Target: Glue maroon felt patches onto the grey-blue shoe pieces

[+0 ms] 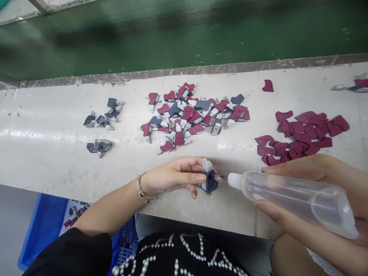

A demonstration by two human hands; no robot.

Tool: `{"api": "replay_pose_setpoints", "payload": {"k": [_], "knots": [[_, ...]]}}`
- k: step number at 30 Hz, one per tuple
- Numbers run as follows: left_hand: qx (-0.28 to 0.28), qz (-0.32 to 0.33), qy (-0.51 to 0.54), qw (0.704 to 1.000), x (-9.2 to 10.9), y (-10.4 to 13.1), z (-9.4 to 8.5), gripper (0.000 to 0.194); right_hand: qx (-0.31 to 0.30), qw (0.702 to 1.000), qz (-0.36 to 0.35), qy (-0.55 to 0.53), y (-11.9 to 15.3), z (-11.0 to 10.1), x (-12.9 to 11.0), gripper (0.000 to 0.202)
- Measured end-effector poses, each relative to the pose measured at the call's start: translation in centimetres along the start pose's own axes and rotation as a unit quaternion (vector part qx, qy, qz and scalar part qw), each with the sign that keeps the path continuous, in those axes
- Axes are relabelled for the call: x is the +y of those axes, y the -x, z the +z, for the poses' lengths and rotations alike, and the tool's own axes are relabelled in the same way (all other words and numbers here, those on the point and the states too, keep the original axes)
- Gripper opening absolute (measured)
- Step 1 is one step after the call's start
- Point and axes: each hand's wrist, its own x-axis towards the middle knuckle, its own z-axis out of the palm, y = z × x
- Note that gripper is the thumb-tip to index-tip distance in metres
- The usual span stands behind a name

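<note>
Between the thumb and fingers of my left hand (181, 176) is a small dark blue and grey plastic part (210, 182), held just above the near side of the table. My right hand (324, 199) grips a clear squeeze bottle (290, 193) lying nearly level, with some liquid inside. Its white cap and thin needle tip point left at the part; whether the tip touches it I cannot tell. Beyond my right hand lies a pile of flat maroon pieces (304, 134). A heap of blue, grey and maroon parts (186, 113) spreads past my left hand.
Several blue-grey parts (100, 122) sit at the left of the white table (43, 153). One maroon piece (268, 85) and a part (355, 83) lie at the back right. Behind runs a green surface (184, 38) with a metal edge. A blue bin (43, 226) stands below the table's front edge.
</note>
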Motion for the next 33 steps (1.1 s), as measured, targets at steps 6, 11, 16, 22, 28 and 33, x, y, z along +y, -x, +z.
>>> {"api": "replay_pose_setpoints", "payload": {"k": [6,11,16,22,28,33], "knots": [[-0.007,0.007,-0.007,1.0,0.07,0.04,0.11,0.022,0.014,1.0,0.005,0.009,-0.26,0.27,-0.15,0.028],[-0.003,0.011,-0.014,1.0,0.15,-0.03,0.06,0.024,-0.004,1.0,0.003,-0.006,-0.19,0.27,-0.07,0.027],[0.005,0.016,-0.03,0.999,0.14,-0.06,-0.02,0.021,-0.014,1.0,0.001,-0.022,-0.26,0.32,-0.07,0.027],[0.013,0.022,-0.052,0.998,0.22,-0.04,-0.11,0.022,-0.031,0.998,0.006,-0.052,-0.04,0.33,-0.01,0.026],[0.01,0.025,-0.056,0.998,0.2,-0.04,-0.16,0.022,-0.023,0.998,0.024,-0.049,0.26,0.54,0.05,0.025],[0.013,0.021,-0.055,0.998,0.18,-0.09,-0.18,0.023,-0.019,0.999,0.028,-0.041,0.39,0.51,0.08,0.026]]}}
